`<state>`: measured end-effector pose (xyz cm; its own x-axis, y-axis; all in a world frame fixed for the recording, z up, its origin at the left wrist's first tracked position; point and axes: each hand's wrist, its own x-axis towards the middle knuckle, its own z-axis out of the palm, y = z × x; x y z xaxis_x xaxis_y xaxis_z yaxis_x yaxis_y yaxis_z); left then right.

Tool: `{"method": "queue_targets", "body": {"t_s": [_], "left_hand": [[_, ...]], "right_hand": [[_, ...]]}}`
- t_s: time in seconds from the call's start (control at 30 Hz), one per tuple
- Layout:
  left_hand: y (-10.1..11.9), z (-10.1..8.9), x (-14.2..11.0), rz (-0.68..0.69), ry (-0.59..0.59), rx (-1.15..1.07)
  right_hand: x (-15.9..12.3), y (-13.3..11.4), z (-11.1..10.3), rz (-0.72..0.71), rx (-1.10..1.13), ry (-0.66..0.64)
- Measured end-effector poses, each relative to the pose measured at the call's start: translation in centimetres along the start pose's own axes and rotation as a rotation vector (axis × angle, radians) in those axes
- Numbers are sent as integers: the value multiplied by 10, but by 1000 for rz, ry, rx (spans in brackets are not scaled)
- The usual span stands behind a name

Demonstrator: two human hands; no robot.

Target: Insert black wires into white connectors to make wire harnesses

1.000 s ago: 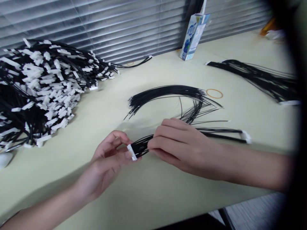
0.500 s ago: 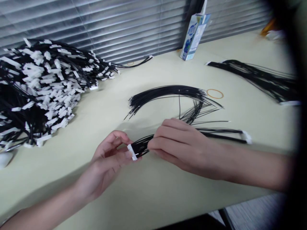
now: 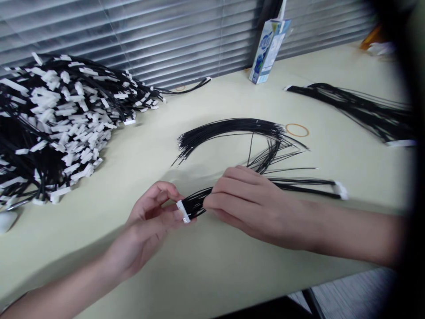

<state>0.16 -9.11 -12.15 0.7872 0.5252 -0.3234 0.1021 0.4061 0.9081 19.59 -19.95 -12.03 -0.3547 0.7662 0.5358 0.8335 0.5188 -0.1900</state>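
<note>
My left hand (image 3: 149, 223) pinches a small white connector (image 3: 183, 212) with several black wires running out of it. My right hand (image 3: 247, 201) is closed around those black wires (image 3: 195, 203) just right of the connector. Both hands hover low over the pale table (image 3: 212, 261). The wires pass under my right hand and end at a second white connector (image 3: 341, 189) on the table. A loose fan of black wires (image 3: 229, 130) lies just behind my hands; one thin wire stands up from near my right hand.
A big heap of black wire harnesses with white connectors (image 3: 56, 119) fills the left. Another black wire bundle (image 3: 358, 106) lies at the right. A rubber band (image 3: 297, 130) lies beside the fan. A blue-white carton (image 3: 268, 51) stands by the window blinds.
Both hands stay in place on the connector and wires. The single upright wire behind my right hand has tilted slightly to the right.
</note>
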Motion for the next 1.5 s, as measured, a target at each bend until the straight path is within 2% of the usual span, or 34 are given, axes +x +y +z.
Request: {"method": "queue_targets", "body": {"t_s": [0.47,0.67,1.0,1.5], "left_hand": [[-2,-1,-1,17,-34,31],[-4,-2,-3,24,-52,72],[-8,-3,-2,37,4,210],[-9,-2,-2,20,20,200]], "right_hand": [[1,-2,9,41,65,41],[1,-4,12,94,106,-6],[0,-7,20,98,131,24],[0,-9,24,61,89,46]]}}
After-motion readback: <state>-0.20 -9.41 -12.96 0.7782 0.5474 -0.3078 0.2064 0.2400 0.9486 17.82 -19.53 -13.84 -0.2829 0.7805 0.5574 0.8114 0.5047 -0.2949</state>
